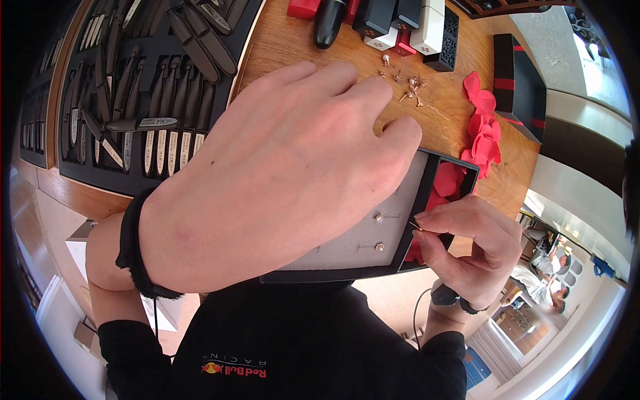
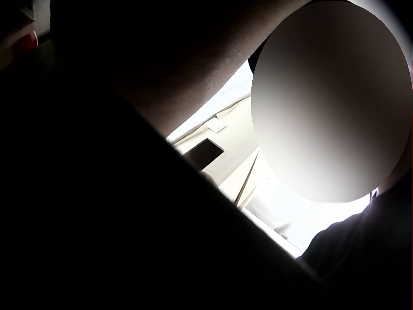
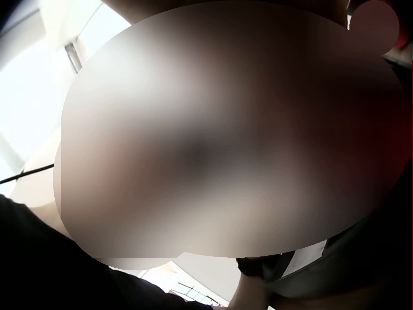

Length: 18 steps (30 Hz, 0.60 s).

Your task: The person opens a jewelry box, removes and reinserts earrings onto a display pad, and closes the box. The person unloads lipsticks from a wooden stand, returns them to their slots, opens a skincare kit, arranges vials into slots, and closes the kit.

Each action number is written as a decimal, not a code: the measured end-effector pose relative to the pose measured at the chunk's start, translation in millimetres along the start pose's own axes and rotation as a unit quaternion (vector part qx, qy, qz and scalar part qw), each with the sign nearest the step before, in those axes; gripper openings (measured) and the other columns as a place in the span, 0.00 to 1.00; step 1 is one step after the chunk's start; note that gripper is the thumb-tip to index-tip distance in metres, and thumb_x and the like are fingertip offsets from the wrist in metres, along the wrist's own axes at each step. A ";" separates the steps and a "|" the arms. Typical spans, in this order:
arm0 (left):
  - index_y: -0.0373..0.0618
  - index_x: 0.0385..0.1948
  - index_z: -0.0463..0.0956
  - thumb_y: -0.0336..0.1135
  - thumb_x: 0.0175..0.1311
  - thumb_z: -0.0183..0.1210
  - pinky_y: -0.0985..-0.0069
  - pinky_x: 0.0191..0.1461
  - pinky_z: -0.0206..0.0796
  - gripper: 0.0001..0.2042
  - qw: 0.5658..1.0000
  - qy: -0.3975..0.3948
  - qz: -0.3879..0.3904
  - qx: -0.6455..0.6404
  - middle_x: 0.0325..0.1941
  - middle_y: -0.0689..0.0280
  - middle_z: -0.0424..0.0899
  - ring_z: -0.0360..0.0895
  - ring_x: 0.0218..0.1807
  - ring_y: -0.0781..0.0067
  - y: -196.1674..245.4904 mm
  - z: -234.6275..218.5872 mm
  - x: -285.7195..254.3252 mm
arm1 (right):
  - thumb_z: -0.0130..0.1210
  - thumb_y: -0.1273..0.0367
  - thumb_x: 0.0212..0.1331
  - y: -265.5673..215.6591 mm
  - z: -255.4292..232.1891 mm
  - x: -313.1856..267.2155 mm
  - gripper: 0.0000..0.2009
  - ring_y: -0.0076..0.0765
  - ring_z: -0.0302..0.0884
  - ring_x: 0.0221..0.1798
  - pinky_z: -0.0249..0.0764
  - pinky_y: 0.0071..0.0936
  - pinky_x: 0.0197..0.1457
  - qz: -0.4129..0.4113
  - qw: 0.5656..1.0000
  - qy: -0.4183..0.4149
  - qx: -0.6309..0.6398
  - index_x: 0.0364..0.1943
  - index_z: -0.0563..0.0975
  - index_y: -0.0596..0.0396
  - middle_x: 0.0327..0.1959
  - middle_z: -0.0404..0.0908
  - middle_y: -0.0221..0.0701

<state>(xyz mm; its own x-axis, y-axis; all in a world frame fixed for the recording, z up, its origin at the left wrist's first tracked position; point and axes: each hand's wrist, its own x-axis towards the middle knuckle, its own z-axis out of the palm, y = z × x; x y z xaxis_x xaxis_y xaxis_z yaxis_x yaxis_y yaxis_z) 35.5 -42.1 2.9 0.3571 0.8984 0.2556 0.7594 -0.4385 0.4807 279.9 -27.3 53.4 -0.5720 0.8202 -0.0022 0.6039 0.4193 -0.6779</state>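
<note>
Item: my right hand (image 1: 475, 250), thumb and forefinger pinching a thin gold-coloured piece (image 1: 415, 227) at their tips. Beneath that hand: black box (image 1: 347, 272), red petals (image 1: 448, 179) in its side compartment. To the hand's left: grey pad (image 1: 343, 250) with two studs (image 1: 379, 247) (one nearer me). Item: my left hand (image 1: 287, 147), back uppermost, fingertips hidden; I cannot tell its grip. Past its knuckles: loose jewellery pieces (image 1: 413, 87), table (image 1: 440, 123).
</note>
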 end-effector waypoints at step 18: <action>0.42 0.35 0.80 0.24 0.51 0.65 0.66 0.39 0.72 0.09 0.999 0.030 0.013 0.027 0.33 0.63 0.75 0.78 0.37 0.61 0.3 4.8 -1.5 | 0.75 0.81 0.36 -33.4 -3.0 22.3 0.13 0.35 0.78 0.32 0.72 0.33 0.32 -0.050 0.970 -0.095 -0.216 0.30 0.88 0.53 0.29 0.78 0.28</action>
<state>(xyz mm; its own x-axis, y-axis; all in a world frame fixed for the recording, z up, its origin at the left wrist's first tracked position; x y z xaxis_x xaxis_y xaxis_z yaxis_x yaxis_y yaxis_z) 37.8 -43.5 -1.5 0.3446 0.8835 0.3172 0.7794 -0.4576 0.4279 248.6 -21.8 78.2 -0.7073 0.6974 -0.1160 0.6929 0.6512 -0.3096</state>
